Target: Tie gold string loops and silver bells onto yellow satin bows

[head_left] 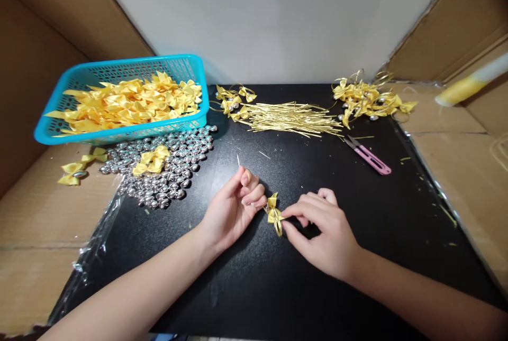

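Between thumb and forefinger, my left hand [238,206] pinches a thin, pale needle [238,160] that points up. Its other fingers are curled, and the little finger is close to a yellow ribbon bow [273,213]; whether they touch I cannot tell. My right hand [323,227] grips the edge of that bow with thumb and fingertips, just above the black table. A loop of gold cord [278,229] hangs at the bow's lower end. Any thread between needle and bow is too fine to make out.
A blue basket [119,133] of yellow bows stands back left, with silver beads [159,187] spread before it. Gold cord pieces [293,119] lie at the back, beside finished-looking bows [369,99]. Pink thread snips [371,158] rest at right. Cardboard walls [448,18] flank the table.
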`<state>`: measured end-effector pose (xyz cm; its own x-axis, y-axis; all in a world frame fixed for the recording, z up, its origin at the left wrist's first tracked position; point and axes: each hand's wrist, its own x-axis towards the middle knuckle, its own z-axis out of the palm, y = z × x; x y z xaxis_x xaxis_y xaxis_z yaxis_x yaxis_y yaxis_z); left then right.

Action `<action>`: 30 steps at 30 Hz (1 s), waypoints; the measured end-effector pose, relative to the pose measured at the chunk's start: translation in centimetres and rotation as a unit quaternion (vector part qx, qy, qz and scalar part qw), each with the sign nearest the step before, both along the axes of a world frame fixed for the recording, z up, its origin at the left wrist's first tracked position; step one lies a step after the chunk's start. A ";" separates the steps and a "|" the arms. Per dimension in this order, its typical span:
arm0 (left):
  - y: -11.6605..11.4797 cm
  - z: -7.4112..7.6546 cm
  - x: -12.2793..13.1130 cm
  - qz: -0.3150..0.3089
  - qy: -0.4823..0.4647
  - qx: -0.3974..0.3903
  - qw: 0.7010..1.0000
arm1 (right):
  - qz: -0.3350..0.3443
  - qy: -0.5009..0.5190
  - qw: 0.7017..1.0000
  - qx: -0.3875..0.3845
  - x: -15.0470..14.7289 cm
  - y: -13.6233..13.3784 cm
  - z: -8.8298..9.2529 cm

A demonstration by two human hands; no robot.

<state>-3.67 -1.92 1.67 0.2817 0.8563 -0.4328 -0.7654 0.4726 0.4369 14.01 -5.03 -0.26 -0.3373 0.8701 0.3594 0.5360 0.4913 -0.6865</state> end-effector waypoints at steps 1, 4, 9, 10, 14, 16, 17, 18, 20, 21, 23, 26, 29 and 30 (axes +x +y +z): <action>0.1 -0.1 -0.1 0.004 -0.001 0.001 1.000 | -0.009 0.002 1.000 -0.002 0.1 0.1 0.0; 0.3 -0.3 -0.3 0.007 -0.004 0.003 1.000 | -0.034 -0.002 0.999 -0.008 0.4 0.4 0.0; 0.3 -0.3 -0.4 -0.004 -0.003 0.009 1.000 | -0.058 -0.033 0.998 0.012 1.6 1.9 0.2; 0.2 -0.3 -0.4 -0.006 0.002 0.013 1.000 | -0.075 -0.052 0.995 0.034 2.3 2.7 0.3; 0.0 -0.2 -0.5 -0.011 0.045 0.046 0.998 | -0.229 -0.236 0.942 0.072 6.7 6.3 0.8; -0.1 -0.1 -0.4 -0.011 0.067 0.069 0.995 | -0.279 -0.309 0.908 0.052 8.7 7.7 0.6; -0.1 -0.1 -0.4 -0.011 0.076 0.081 0.994 | -0.298 -0.325 0.896 0.047 9.4 8.1 0.5; -0.1 -0.1 -0.4 -0.012 0.083 0.091 0.992 | -0.306 -0.335 0.890 0.048 9.9 8.4 0.3; -0.1 -0.3 -0.4 -0.014 0.091 0.107 0.990 | -0.309 -0.339 0.887 0.050 10.3 8.5 0.0; -0.1 -0.4 -0.4 -0.014 0.094 0.113 0.989 | -0.308 -0.338 0.888 0.049 10.4 8.5 0.0; -0.1 -0.7 -0.5 -0.013 0.106 0.122 0.987 | -0.307 -0.338 0.889 0.035 10.2 8.4 -0.1; 0.0 -1.0 -0.9 -0.020 0.169 0.157 0.973 | -0.304 -0.333 0.893 0.003 10.3 8.4 -0.3; 0.2 -0.9 -1.5 -0.052 0.311 0.263 0.912 | -0.304 -0.314 0.899 -0.016 10.9 8.7 -0.8; 0.4 -0.7 -1.7 -0.070 0.360 0.306 0.879 | -0.303 -0.307 0.902 -0.014 11.1 8.8 -1.1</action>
<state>-5.40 -1.57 0.94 0.2435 0.9698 -0.0130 -0.1399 0.0484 0.9890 25.12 3.74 -1.31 0.0760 0.9673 0.2418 0.9837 -0.0331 -0.1767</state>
